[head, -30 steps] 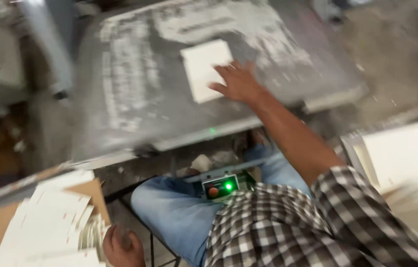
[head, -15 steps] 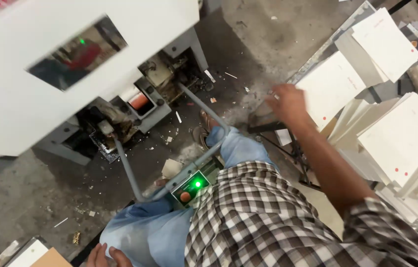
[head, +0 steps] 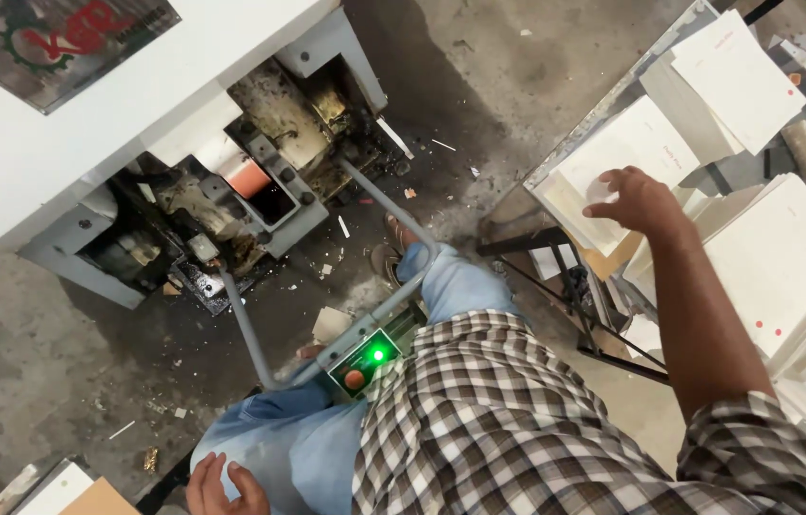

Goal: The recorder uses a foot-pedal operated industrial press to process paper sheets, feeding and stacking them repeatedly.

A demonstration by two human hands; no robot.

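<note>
White card sheets fill the rack at three o'clock, and the right hand (head: pixel 640 198) lies on the nearest stack of white sheets (head: pixel 613 157), fingers spread and flat on the top sheet, not yet closed round anything. The left hand (head: pixel 222 486) sits at seven o'clock on the knee of the blue jeans (head: pixel 298 448), loosely curled and holding nothing. Between the legs stands a small grey control box (head: pixel 365 358) with a lit green lamp and a red button, fixed on a bent grey tube frame (head: pixel 393 215) that runs toward the machine. That white machine (head: pixel 88 105) takes up the ten o'clock part of the view, its dirty inner parts open above a concrete floor (head: pixel 69 353) strewn with paper scraps. More white card piles (head: pixel 780 257) lie touching one another at two and four o'clock. To lift one sheet cleanly, the fingertips would best slide the top sheet toward the stack's edge and pinch it there, so the sheets beneath stay squared, a judgement from the flat hand.
</note>
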